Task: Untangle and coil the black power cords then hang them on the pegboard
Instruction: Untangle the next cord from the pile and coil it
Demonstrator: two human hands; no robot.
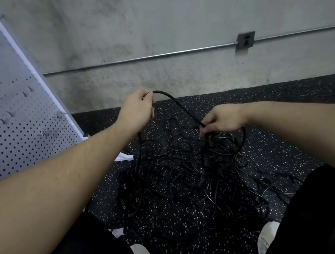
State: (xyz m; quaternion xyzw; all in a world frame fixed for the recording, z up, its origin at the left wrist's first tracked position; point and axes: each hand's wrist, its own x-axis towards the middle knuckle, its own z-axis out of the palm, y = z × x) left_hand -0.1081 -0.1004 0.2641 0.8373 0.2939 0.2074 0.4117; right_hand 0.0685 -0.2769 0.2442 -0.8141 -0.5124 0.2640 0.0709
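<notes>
Left hand [138, 109], just above frame centre, pinches a black cord [177, 104] at its raised end, while the right hand [223, 119] at centre right grips the same cord lower down. Below them, the tangled pile of power cords [189, 173] sprawls on the speckled floor [286, 98]; the pegboard [13, 130] leans at the left edge.

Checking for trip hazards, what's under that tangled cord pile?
Black speckled floor shows around and through the cord pile. Whatever lies beneath the dense middle is covered.
</notes>
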